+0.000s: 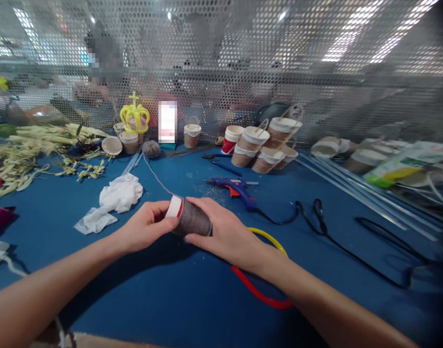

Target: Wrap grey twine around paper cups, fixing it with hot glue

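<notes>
A paper cup [195, 220] lies on its side between my hands, wrapped over most of its length in grey yarn. Its white rim end, with a thin red band, is still bare and faces left. My left hand [149, 224] pinches that rim between thumb and fingers. Around the wrapped end curls my right hand [219, 224], thumb below and fingers above. From the cup a grey strand runs up and left to a ball of grey yarn [151, 149] on the table. Just beyond my right hand rests a blue glue gun [238, 188] with a red trigger.
Wrapped cups with handles [254, 140] are stacked at the back right beside a red cup [230, 145]. Crumpled white cloth [120, 193] lies left of my hands. Clear glue sticks [355, 188], black cable [352, 256] and a red-yellow ring [258, 289] are on the right. Perforated metal screen [214, 72] stands behind.
</notes>
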`<state>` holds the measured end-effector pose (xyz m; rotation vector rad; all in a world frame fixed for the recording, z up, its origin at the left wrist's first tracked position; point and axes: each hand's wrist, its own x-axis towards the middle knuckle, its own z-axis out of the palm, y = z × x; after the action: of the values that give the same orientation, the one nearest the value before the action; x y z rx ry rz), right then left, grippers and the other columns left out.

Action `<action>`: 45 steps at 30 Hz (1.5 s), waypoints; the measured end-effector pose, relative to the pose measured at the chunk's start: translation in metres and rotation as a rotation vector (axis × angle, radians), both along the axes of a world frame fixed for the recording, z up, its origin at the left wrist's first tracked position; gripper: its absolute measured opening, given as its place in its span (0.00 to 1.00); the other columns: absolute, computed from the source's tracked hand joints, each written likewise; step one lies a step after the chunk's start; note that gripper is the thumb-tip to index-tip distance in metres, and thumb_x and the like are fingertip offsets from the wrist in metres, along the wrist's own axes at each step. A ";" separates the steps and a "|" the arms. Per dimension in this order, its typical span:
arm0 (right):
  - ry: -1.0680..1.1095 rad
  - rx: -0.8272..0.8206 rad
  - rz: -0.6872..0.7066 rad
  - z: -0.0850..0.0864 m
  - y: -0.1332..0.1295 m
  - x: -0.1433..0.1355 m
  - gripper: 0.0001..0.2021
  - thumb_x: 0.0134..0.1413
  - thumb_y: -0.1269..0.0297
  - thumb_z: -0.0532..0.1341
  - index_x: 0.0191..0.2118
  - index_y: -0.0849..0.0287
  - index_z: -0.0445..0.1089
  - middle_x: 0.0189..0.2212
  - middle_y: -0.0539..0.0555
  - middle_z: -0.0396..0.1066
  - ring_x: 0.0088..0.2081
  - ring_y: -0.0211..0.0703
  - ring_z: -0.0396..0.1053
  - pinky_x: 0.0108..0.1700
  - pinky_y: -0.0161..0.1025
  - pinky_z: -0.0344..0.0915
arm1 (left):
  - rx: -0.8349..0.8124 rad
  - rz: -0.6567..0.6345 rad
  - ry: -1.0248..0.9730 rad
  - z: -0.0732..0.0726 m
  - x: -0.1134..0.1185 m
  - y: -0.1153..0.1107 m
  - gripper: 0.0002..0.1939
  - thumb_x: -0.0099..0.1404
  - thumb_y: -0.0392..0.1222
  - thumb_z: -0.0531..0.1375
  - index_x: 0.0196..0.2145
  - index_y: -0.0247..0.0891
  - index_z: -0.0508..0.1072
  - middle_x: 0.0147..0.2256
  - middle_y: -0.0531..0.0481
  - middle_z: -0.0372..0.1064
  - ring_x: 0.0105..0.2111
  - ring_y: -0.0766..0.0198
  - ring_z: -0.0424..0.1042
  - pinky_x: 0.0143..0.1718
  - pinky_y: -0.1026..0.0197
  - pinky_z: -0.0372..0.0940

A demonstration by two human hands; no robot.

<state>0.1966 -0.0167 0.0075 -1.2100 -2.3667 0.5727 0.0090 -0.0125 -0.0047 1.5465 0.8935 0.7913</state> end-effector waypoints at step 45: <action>0.272 -0.082 0.221 0.014 0.002 -0.005 0.20 0.61 0.57 0.44 0.49 0.61 0.64 0.50 0.58 0.65 0.53 0.42 0.59 0.54 0.44 0.55 | 0.090 -0.195 0.213 -0.002 0.000 -0.009 0.09 0.58 0.42 0.56 0.31 0.31 0.69 0.28 0.50 0.68 0.28 0.65 0.64 0.32 0.65 0.61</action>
<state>0.1912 -0.0149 0.0217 -0.8449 -2.2734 0.8552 0.0087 -0.0210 -0.0069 1.7918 0.8526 0.5401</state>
